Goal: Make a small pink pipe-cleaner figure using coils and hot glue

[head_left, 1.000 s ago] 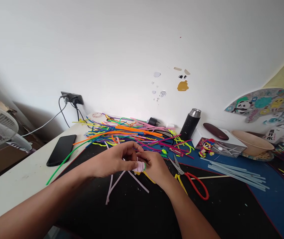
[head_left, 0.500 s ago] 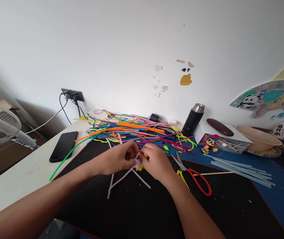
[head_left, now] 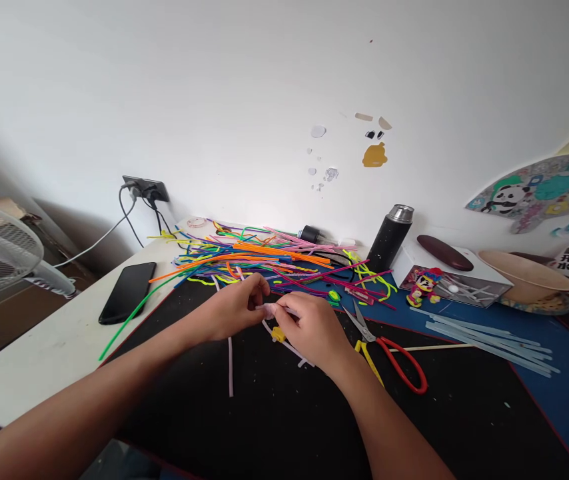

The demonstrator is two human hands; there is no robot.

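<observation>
Between my two hands is a small craft piece of pale lilac pipe cleaners, mostly covered by the fingers. My left hand pinches its left side with thumb and fingertips. Closed on the right side, my right hand almost meets the left. A yellow coiled part hangs just below the fingers, attached to the lilac strands. One lilac pipe cleaner dangles down under my left hand, and another strand slants down toward my right wrist.
Behind my hands lies a heap of coloured pipe cleaners. To the right are red-handled scissors, a small figure, pale blue strips, a black thermos and a bowl. A phone lies left.
The lilac piece has turned in my fingers; its crossed strands now hang differently, one straight down. The yellow part shows more clearly below. Both hands stay together in about the same place.
</observation>
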